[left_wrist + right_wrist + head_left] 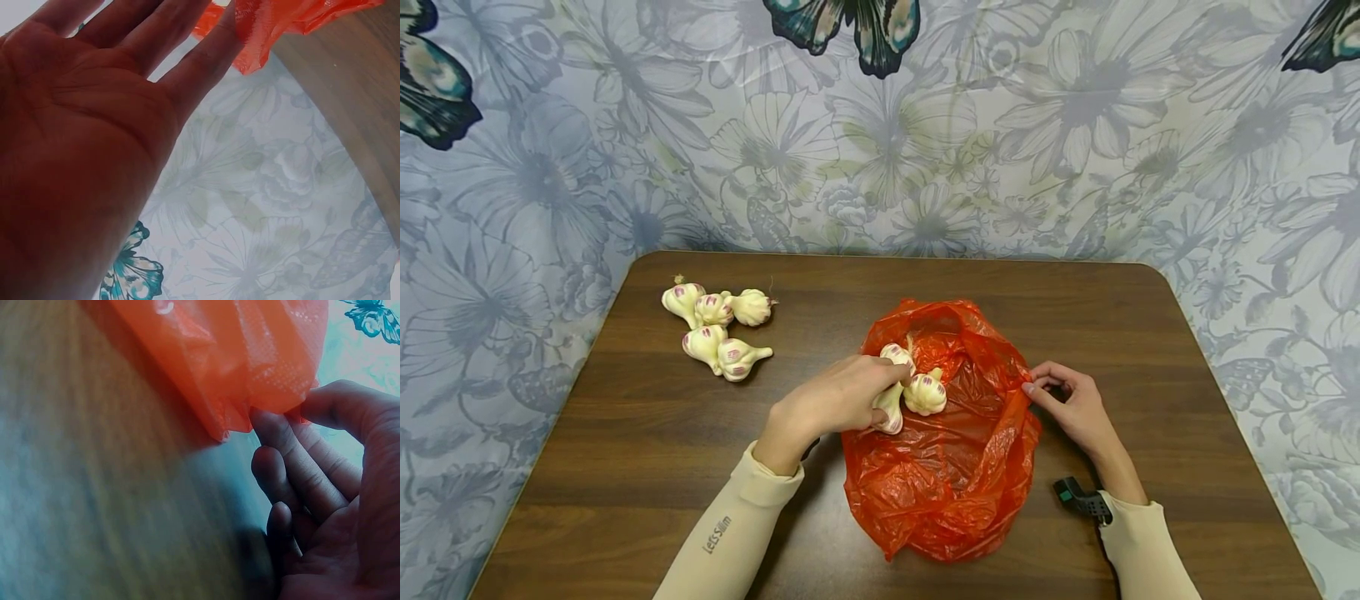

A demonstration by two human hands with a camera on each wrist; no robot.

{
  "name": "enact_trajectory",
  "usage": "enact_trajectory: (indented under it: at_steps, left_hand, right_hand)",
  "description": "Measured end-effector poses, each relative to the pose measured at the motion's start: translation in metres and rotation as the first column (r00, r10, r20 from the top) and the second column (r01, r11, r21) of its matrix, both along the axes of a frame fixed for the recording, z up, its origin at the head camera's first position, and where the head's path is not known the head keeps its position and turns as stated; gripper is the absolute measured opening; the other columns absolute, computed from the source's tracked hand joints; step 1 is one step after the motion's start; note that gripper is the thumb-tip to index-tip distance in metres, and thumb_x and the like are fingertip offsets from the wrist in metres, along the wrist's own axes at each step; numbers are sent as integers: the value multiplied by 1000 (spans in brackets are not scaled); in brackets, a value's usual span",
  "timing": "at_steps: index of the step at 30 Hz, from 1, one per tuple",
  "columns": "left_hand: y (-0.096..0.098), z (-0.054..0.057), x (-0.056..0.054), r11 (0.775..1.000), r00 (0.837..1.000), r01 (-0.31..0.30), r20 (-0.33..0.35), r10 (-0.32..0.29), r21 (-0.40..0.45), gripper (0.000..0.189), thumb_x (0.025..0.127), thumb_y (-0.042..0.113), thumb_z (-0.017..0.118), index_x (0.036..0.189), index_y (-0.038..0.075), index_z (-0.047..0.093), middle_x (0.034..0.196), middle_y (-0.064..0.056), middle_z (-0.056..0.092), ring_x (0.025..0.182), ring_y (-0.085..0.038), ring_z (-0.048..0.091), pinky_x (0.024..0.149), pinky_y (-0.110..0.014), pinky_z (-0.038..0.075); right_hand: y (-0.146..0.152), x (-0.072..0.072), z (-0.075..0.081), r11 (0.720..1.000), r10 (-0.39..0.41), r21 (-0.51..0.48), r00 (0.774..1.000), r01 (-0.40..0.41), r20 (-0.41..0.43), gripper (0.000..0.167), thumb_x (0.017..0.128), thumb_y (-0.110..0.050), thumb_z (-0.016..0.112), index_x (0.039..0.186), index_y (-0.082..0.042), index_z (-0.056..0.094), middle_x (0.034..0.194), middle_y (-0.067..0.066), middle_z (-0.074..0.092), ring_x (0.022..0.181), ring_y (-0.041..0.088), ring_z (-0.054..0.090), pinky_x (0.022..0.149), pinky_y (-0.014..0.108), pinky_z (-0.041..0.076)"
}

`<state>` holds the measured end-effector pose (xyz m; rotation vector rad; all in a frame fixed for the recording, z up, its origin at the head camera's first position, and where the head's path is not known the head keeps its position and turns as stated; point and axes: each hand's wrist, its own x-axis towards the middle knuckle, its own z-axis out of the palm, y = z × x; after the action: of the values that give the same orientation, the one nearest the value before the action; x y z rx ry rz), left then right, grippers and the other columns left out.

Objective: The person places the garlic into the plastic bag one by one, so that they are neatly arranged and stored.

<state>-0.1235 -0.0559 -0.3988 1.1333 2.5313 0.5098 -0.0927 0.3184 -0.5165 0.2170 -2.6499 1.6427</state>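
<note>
A red plastic bag [955, 475] lies spread on the table with its mouth open. My left hand [838, 396] is over its left side, thumb and fingers around a garlic bulb [890, 410]. Two more bulbs, one garlic bulb [925, 393] and another garlic bulb [896, 356], are right beside the fingers, within the bag's opening. The left wrist view shows the palm [87, 125], with the fingertips partly hidden by red plastic. On the opposite side, my right hand [1075, 407] pinches the bag's rim between thumb and index finger, while its other fingers curl loosely in the right wrist view.
Several garlic bulbs [740, 358] sit in a cluster at the back left of the brown wooden table [587, 467]. Behind the table hangs a floral wall covering [925, 167] with butterflies. A black wrist device [1082, 500] sits by the right cuff.
</note>
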Motion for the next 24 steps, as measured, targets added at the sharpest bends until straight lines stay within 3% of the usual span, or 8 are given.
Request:
enact_trajectory:
  at_steps: [10, 18, 24]
  left_hand:
    - [0, 4, 0, 1000, 1000, -4, -9, 4, 11, 28, 84, 5, 85, 101, 13, 65, 85, -7, 66, 72, -12, 48, 65, -29, 42]
    - [-10, 9, 0, 993, 999, -8, -34, 13, 119, 25, 91, 10, 82, 113, 13, 71, 97, -1, 71, 81, -13, 57, 76, -33, 51]
    - [-25, 16, -3, 979, 995, -76, -52, 87, 187, 25, 95, 16, 80, 118, 10, 71, 108, -5, 73, 86, -20, 68, 78, -36, 55]
  right_hand:
    - [0, -1, 0, 1000, -11, 15, 1000, 11, -4, 7, 99, -10, 74, 103, -5, 72, 84, 1, 74, 83, 9, 64, 82, 21, 43]
    - [0, 1, 0, 1000, -6, -1, 1000, 6, -2, 6, 98, -9, 74, 103, -5, 72, 85, 1, 75, 83, 10, 64, 82, 21, 44]
    - [0, 1, 0, 1000, 12, -15, 1000, -13, -15, 7, 99, -8, 73, 104, -3, 72, 85, 2, 75, 83, 10, 64, 80, 21, 45]
